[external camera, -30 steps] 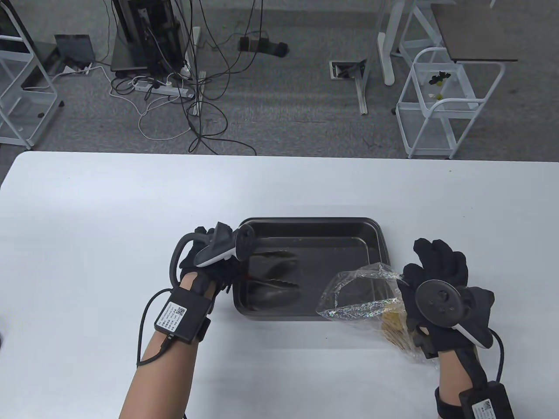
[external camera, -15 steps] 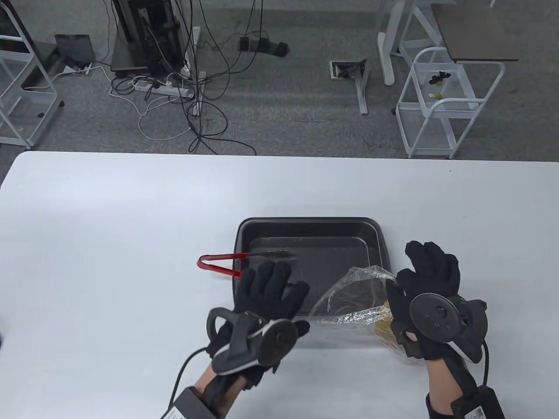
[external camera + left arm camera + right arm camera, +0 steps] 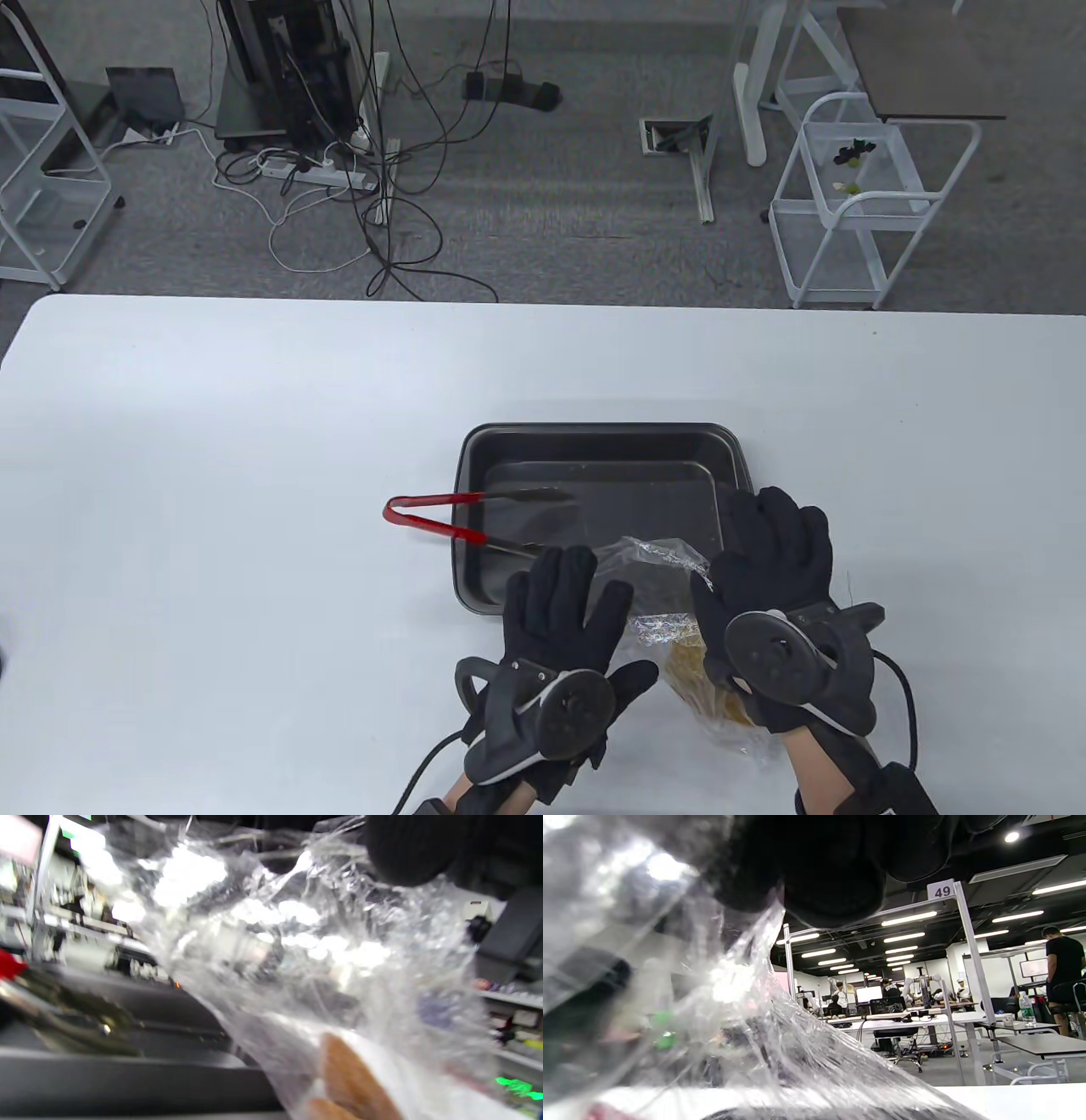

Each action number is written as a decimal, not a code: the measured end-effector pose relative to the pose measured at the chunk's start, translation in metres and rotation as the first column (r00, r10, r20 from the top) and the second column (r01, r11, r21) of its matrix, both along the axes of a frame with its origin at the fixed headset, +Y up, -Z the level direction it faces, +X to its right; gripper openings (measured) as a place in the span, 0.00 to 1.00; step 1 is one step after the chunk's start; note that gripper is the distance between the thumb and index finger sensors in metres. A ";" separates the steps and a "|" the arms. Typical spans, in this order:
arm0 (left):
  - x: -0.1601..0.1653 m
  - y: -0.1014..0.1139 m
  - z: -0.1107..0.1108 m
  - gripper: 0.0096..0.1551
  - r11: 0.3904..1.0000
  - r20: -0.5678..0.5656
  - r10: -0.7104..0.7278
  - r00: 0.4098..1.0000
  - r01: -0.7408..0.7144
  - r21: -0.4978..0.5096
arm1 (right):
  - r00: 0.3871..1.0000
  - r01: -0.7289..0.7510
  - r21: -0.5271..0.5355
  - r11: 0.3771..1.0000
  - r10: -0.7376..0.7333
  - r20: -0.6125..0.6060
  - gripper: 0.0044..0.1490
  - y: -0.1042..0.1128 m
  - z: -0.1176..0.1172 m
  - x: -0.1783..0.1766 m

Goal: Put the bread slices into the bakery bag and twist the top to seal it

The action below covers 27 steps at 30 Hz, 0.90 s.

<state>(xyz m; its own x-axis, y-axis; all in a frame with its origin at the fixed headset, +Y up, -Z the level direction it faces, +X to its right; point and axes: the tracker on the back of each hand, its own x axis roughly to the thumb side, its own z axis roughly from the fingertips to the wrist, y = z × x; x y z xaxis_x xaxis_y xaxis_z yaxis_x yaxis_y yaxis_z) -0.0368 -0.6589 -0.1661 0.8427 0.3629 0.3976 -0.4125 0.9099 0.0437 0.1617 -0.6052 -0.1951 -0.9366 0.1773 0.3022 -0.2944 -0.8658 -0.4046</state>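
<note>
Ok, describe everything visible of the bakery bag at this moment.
The bakery bag is clear, crinkled plastic with a glittery band, lying at the table's near edge, its top over the tray's near rim. Bread slices show inside. The left hand and right hand flank and touch its unsealed top.

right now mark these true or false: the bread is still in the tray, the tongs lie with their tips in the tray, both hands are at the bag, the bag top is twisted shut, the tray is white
1. The bread is still in the tray. False: it is inside the bag; the tray holds only the tong tips.
2. The tongs lie with their tips in the tray. True.
3. The left hand and right hand are both at the bag. True.
4. The bag top is twisted shut. False: it looks loose and crumpled.
5. The tray is white. False: it is dark.
</note>
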 end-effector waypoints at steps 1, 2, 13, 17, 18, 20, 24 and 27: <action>-0.002 -0.001 -0.005 0.41 0.999 -0.006 0.042 0.999 -0.042 -0.016 | 1.000 0.000 -0.008 1.000 0.000 -0.003 0.28 -0.001 -0.001 0.000; -0.003 -0.002 -0.009 0.39 0.998 -0.002 0.055 0.998 -0.055 -0.036 | 1.000 0.003 -0.015 1.000 -0.004 -0.007 0.28 -0.001 -0.001 0.000; -0.034 -0.029 -0.014 0.23 0.932 0.017 0.341 0.940 -0.335 -0.141 | 0.987 0.092 -0.336 0.937 -0.130 -0.093 0.35 -0.010 -0.010 0.002; -0.054 -0.029 -0.006 0.21 0.893 0.035 0.443 0.896 -0.437 -0.112 | 0.907 0.250 -0.545 0.800 -0.391 -0.159 0.45 -0.011 -0.016 0.014; -0.057 -0.027 -0.004 0.21 0.892 0.036 0.446 0.894 -0.441 -0.094 | 0.875 0.285 -0.582 0.762 -0.455 -0.168 0.49 -0.010 -0.016 0.018; -0.067 -0.023 -0.001 0.20 0.883 0.026 0.470 0.883 -0.469 -0.028 | 0.766 0.398 -0.602 0.692 -0.612 -0.196 0.52 -0.006 -0.017 0.031; -0.084 -0.018 -0.001 0.21 0.825 0.094 0.563 0.821 -0.566 0.002 | 0.613 0.587 -0.549 0.595 -0.770 -0.177 0.46 -0.017 -0.033 0.059; -0.094 -0.021 -0.006 0.21 0.744 0.149 0.667 0.730 -0.664 -0.073 | 0.615 0.525 -0.636 0.565 -0.769 -0.175 0.44 -0.047 -0.055 0.060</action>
<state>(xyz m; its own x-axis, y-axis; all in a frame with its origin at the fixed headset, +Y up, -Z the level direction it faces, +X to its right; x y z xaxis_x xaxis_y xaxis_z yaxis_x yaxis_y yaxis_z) -0.1309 -0.6796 -0.1725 0.3111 0.8137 0.4910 -0.9127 0.3998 -0.0843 0.2213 -0.6520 -0.2500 -0.3056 0.9107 0.2780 -0.8737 -0.3842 0.2985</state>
